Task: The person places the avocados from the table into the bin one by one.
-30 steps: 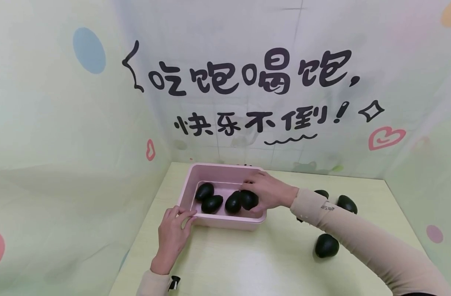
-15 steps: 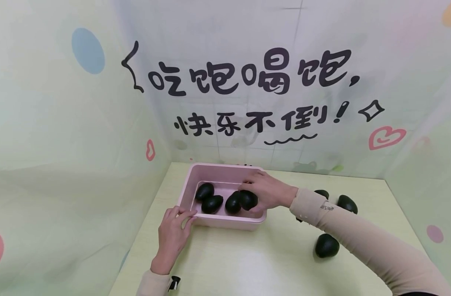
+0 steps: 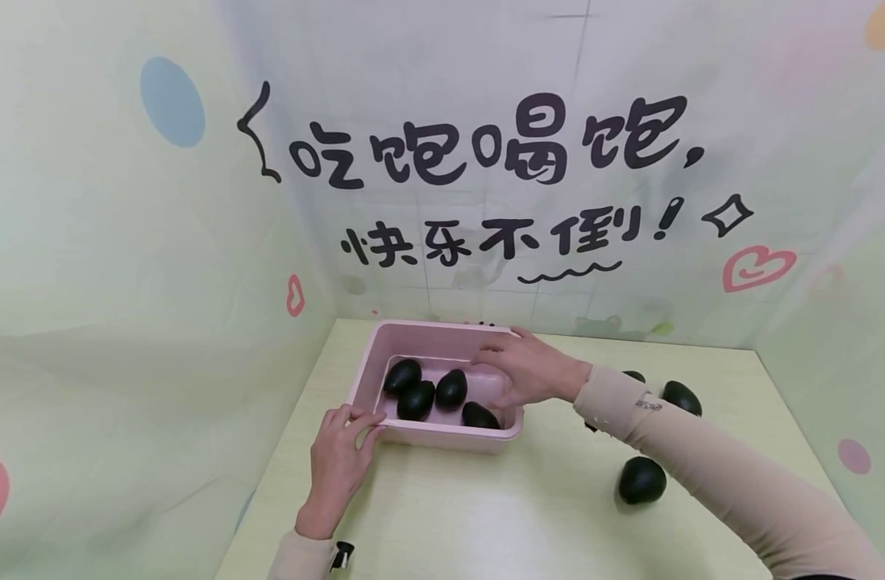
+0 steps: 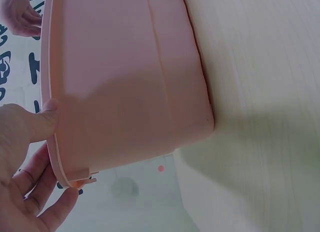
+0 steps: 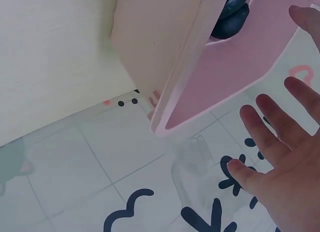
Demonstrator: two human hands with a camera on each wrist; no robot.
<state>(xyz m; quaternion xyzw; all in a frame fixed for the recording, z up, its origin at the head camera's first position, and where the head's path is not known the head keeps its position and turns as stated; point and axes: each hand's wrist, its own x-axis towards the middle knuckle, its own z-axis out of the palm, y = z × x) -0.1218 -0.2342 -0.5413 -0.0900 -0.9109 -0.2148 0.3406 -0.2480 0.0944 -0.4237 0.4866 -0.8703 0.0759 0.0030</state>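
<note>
A pink plastic bin (image 3: 442,438) stands toward the back left of the table, with several dark green avocados inside. One avocado (image 3: 480,416) lies by its front wall; another avocado (image 3: 451,390) lies just behind. My left hand (image 3: 338,459) grips the bin's front left corner, the thumb (image 4: 44,123) on the outer wall and the fingers beyond the rim. Over the bin's right end hovers my right hand (image 3: 531,369), fingers spread and holding nothing. The right wrist view shows those fingers (image 5: 265,137) apart, beside the bin's rim.
Right of the bin, a loose avocado (image 3: 641,481) lies toward the front, and another avocado (image 3: 682,398) sits farther back. A further avocado (image 3: 634,376) is partly hidden behind the right sleeve (image 3: 711,459). A printed cloth backdrop (image 3: 486,298) rises behind the table (image 3: 500,515).
My right hand has let go of an avocado, which now lies at the bin's front right, and has risen with fingers opened. The neighbouring avocado has shifted slightly back and left. My left hand stays put.
</note>
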